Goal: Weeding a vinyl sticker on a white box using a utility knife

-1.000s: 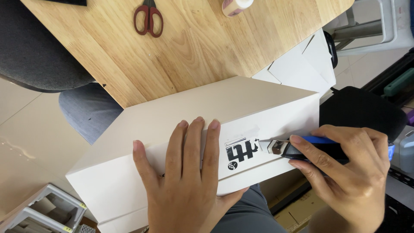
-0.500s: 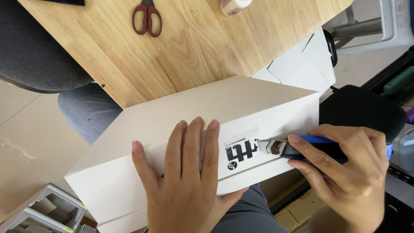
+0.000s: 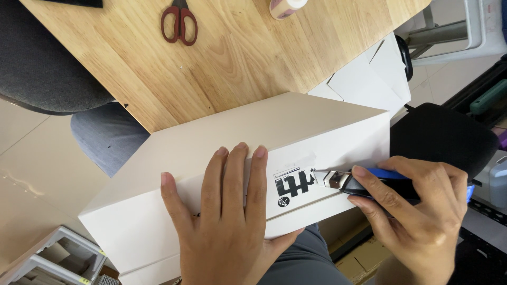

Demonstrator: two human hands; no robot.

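Scissors (image 3: 179, 24) with red handles lie on the wooden table (image 3: 237, 58). Lower down, the left hand (image 3: 229, 227) presses flat, fingers spread, on a white box (image 3: 237, 174). At right, the right hand (image 3: 417, 216) grips a blue utility knife (image 3: 364, 182), blade touching the box's label.

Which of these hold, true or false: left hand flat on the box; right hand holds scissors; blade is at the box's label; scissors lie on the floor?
1. The left hand lies flat on the white box. True.
2. The right hand holds scissors. False: it grips a blue utility knife.
3. The knife's blade meets the black-printed label. True.
4. The red scissors lie on the floor. False: they rest on the wooden table.
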